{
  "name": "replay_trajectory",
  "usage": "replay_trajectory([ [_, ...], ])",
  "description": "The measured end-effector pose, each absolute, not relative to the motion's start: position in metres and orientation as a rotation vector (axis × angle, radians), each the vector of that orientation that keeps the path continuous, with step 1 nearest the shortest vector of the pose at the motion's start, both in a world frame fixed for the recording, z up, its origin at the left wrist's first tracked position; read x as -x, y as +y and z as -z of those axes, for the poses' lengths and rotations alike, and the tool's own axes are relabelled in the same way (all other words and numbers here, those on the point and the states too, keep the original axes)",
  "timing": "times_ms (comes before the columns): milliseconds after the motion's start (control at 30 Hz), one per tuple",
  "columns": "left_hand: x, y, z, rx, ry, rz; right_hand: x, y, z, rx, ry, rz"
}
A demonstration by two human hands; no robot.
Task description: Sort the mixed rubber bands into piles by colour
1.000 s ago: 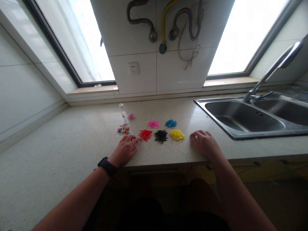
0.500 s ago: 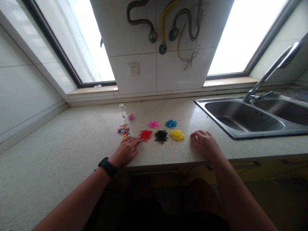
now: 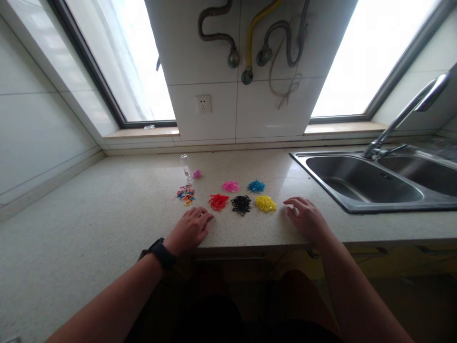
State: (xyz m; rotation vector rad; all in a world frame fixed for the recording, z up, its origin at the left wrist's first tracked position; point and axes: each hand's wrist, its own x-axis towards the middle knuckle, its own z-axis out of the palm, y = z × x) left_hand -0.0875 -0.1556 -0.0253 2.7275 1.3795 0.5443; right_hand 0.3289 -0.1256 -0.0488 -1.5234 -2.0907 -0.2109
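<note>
My left hand (image 3: 193, 226), with a dark watch (image 3: 162, 252) on its wrist, rests near the counter's front edge. Its fingers are loosely bent and slightly apart; nothing shows in them. A pile of small red rubber bands (image 3: 218, 202) lies just beyond its fingertips, and a mixed-colour pile (image 3: 186, 194) sits behind it. My right hand (image 3: 303, 214) lies open on the counter, right of the yellow pile (image 3: 265, 204). Between the hands is a black pile (image 3: 242, 205). Pink (image 3: 230, 186) and blue (image 3: 256, 186) piles lie farther back.
A clear bottle (image 3: 186, 166) and a pink cap (image 3: 197, 174) are behind the mixed pile. A steel double sink (image 3: 321, 205) with a faucet (image 3: 396, 119) is set in at the right. The tiled wall holds a socket (image 3: 204, 103) and hoses (image 3: 214, 37).
My left hand has drawn back from the red pile, its fingers now bent instead of reaching to it. My right hand's fingers have lifted and spread a little. The view has shifted slightly.
</note>
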Motion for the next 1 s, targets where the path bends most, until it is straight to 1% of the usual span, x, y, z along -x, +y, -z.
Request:
replay_trajectory([
  [167,0.086,-0.157,0.028,-2.711,1.408,-0.531,-0.290,-0.122,0.015,1.290,-2.209,0.091],
  [333,0.085,-0.157,0.028,-2.718,1.436,-0.514,-0.217,-0.106,-0.028,1.056,-2.395,-0.030],
  [433,0.084,-0.159,0.026,-2.735,1.443,-0.503,-0.172,-0.090,-0.040,0.899,-2.485,-0.084],
  [533,0.083,-0.159,0.027,-2.764,1.432,-0.480,-0.132,-0.067,-0.036,0.799,-2.614,-0.143],
  [633,0.084,-0.158,0.028,-2.797,1.423,-0.442,-0.100,-0.045,-0.021,0.779,-2.767,-0.139],
  [800,0.085,-0.157,0.031,-2.831,1.436,-0.390,-0.065,-0.026,-0.003,0.695,-3.024,0.091],
  [1000,0.084,-0.155,0.034,-2.847,1.471,-0.338,-0.053,-0.023,0.003,0.630,-3.075,0.287],
])
